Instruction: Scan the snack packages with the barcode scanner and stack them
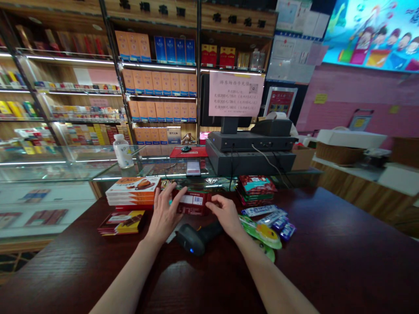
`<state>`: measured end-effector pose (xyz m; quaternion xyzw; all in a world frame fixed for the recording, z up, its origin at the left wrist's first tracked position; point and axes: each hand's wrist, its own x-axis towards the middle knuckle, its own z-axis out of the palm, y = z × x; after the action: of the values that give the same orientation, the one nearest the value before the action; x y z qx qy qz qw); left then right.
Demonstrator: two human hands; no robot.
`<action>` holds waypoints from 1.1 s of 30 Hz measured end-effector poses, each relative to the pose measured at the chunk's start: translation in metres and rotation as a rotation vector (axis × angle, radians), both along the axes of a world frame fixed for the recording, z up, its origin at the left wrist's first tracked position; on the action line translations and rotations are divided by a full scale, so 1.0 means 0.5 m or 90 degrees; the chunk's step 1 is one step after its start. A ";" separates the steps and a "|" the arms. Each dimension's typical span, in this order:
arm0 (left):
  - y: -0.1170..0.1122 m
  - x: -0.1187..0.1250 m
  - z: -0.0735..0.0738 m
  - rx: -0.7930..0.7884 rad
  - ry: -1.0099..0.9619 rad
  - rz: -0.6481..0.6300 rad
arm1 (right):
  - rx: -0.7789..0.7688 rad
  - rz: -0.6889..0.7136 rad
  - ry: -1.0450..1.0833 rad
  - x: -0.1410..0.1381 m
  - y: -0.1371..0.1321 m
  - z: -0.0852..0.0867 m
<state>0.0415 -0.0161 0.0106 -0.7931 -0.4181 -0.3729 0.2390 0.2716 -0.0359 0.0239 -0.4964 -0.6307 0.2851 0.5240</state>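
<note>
Left hand [165,213] and right hand [225,216] gripped a dark red cardboard carton [193,203] between curled fingers, just beyond a black handheld barcode scanner [193,240].

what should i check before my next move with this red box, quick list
Left hand and right hand on the red box: ok, fingers of both rest on it.
Firm grip on the box: cannot tell.
White barcode label facing up: ok.
Barcode scanner within reach: ok, it lies on the dark wood counter just below the hands, blue light showing.
Stack of orange-and-white boxes steady: ok, it sits squared beside the left hand.
Till screen: cannot tell, it faces away.
</note>
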 end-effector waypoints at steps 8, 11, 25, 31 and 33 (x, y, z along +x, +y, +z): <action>-0.002 -0.001 0.008 -0.107 -0.017 0.066 | 0.023 -0.027 0.006 -0.006 -0.006 0.009; 0.004 -0.003 0.003 -0.144 -0.045 0.031 | 0.003 -0.044 0.027 -0.006 -0.006 0.009; 0.029 -0.025 -0.001 -0.352 -0.448 -0.116 | 0.053 -0.096 0.009 0.004 0.002 -0.006; 0.019 -0.028 0.005 -0.223 -0.378 -0.081 | 0.154 -0.091 0.006 0.005 0.006 -0.012; 0.014 -0.027 0.008 -0.162 -0.357 -0.079 | 0.144 -0.091 0.007 0.006 0.006 -0.012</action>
<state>0.0281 -0.0092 0.0143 -0.7068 -0.4616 -0.5359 -0.0101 0.2744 -0.0331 0.0177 -0.4761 -0.6188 0.1773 0.5991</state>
